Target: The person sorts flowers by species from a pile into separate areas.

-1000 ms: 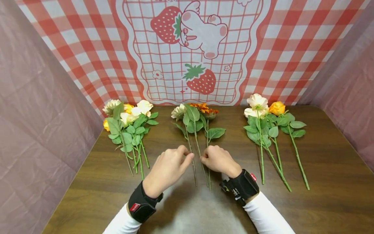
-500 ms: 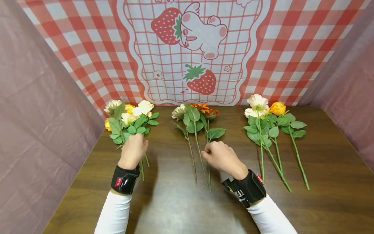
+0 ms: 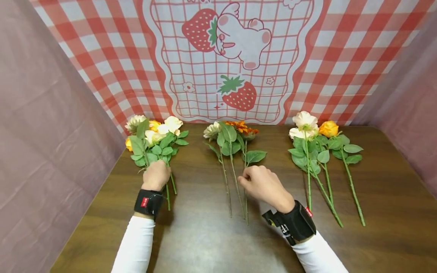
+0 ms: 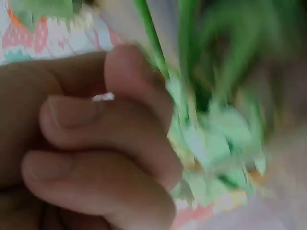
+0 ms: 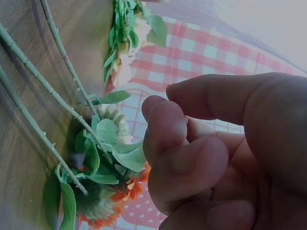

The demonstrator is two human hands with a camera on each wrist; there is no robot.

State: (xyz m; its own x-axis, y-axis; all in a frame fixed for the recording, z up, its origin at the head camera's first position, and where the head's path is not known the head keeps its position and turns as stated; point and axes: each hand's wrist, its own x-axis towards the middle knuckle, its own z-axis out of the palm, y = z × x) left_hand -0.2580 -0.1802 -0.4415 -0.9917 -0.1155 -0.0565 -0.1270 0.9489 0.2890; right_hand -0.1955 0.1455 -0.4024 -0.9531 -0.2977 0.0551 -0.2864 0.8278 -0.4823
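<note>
My left hand (image 3: 156,175) is over the stems of the left bunch of flowers (image 3: 166,142), which has cream, white and orange blooms. In the left wrist view its curled fingers (image 4: 115,129) lie beside green stems (image 4: 153,38); blur hides whether a stem is pinched. My right hand (image 3: 264,185) hovers by the lower stems of the middle flowers, which include a pale bloom (image 3: 212,131) and orange blooms (image 3: 239,126). Its fingers (image 5: 199,155) are loosely curled with nothing between them, apart from the thorny stems (image 5: 48,103) in the right wrist view.
At the right lies a third group of flowers, with cream roses (image 3: 305,120), an orange rose (image 3: 329,129) and long green stems. All rest on a brown wooden table (image 3: 205,239). A red checked cloth (image 3: 112,57) hangs behind, with pinkish curtains (image 3: 68,125) at the sides.
My left hand has moved from the middle stems leftward to the left bunch. The right hand stays near the middle stems, and the flowers look unmoved on the table.
</note>
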